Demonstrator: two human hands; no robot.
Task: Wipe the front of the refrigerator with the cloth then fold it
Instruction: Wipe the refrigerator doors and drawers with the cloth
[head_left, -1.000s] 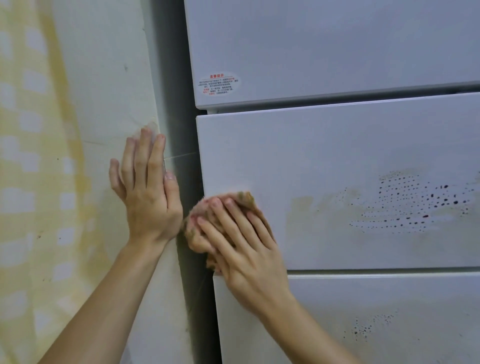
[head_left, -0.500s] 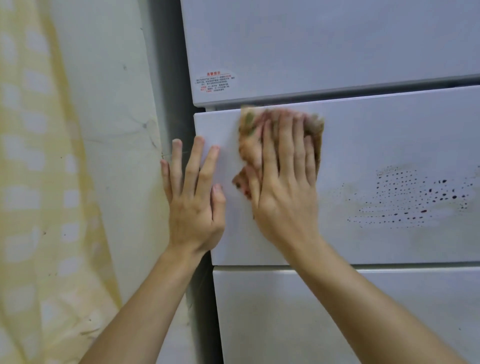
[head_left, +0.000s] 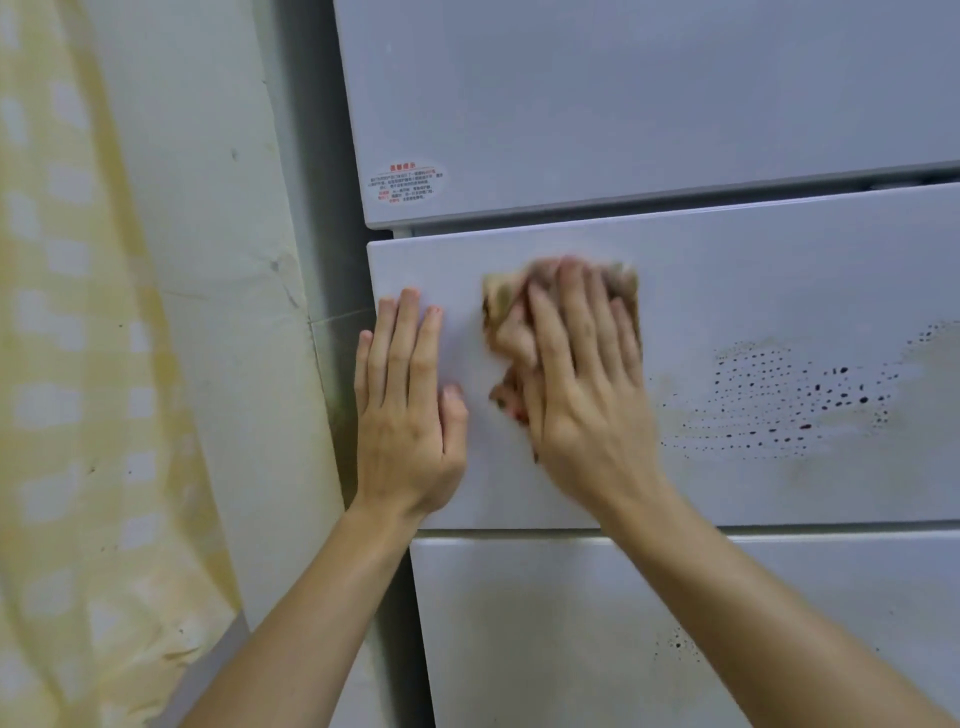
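Observation:
The white refrigerator fills the right of the view, with an upper door and two drawer fronts below it. A brownish cloth is bunched against the middle drawer front, near its top left. My right hand lies flat over the cloth with straight fingers and presses it to the panel; the hand is blurred. My left hand rests flat on the same panel at its left edge, fingers straight and pointing up. A patch of dark specks and a yellowish smear marks the panel to the right of the cloth.
A red-printed sticker sits on the upper door's lower left corner. A white wall stands left of the refrigerator, with a dark gap between them. A yellow checked curtain hangs at the far left. More specks dot the lower drawer front.
My right hand has carried the cloth up from the panel's lower left edge and then rightward along its top. My left hand has moved from the wall onto the drawer front.

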